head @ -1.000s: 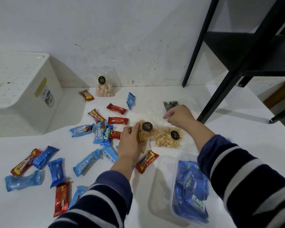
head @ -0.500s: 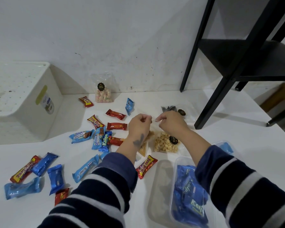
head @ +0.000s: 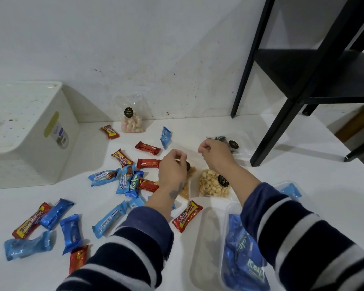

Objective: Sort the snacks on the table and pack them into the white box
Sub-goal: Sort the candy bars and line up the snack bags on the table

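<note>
The snacks lay scattered across the white table (head: 282, 164), and the two hands met over a pair of clear bags in the middle of them. The left hand (head: 172, 171) had its fingers curled inward, pinching the top of the clear bag of brown sticks (head: 186, 189) that hung just under its palm, its lower end on the table; the right hand (head: 215, 153) was likewise curled, fingertips pinched on what looked like the thin clear top of the bag of pale round crackers (head: 213, 185), which lay below its wrist, though the film was too faint to be sure. Holding both by their empty tops probably kept the contents from being crushed and let the two like bags be gathered as one kind. Beyond the right hand sat a bag of dark snacks (head: 225, 141), and further beyond the left, against the wall, a bag of pastel puffs (head: 132, 122), apparently the same family, not yet collected. Red and blue bars spread out to the left of the left hand. Near the right forearm a clear tub (head: 229, 217) held blue Kalpa packs (head: 246, 263), seemingly sorted already. The white box (head: 40, 148) stood far to the left of both hands, well apart, its open side not visible, so I could not tell what it held.
</note>
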`<state>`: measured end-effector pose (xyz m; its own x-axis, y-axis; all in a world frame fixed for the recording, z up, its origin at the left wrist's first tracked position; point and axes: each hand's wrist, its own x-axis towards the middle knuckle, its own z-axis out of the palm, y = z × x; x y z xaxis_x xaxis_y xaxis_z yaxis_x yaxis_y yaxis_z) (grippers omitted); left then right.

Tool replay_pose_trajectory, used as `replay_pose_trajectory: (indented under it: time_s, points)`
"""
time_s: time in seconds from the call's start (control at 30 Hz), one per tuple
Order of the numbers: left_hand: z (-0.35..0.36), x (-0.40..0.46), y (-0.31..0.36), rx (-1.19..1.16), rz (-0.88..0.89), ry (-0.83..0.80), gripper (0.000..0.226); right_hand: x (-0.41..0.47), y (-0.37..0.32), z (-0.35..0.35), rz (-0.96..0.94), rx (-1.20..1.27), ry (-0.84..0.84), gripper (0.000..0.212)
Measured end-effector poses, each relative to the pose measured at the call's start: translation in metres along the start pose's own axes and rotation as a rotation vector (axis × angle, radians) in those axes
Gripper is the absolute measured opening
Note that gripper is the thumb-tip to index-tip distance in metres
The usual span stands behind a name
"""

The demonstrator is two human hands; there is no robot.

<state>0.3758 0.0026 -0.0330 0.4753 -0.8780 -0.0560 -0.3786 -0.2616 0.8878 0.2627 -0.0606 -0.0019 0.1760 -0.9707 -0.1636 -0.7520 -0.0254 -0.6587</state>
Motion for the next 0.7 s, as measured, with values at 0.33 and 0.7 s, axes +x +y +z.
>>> replay_pose_trajectory:
  time_s: [0.33,0.7]
  points:
    - [-0.028,-0.004,-0.046,0.497,0.038,-0.318,0.068,-0.009,0.008,0.017,-0.090,0.231,0.091,0.034]
    - [-0.026,0.021,-0.031,0.297,0.237,-0.056,0.069,0.024,-0.013,0.044,-0.065,0.290,0.069,0.071]
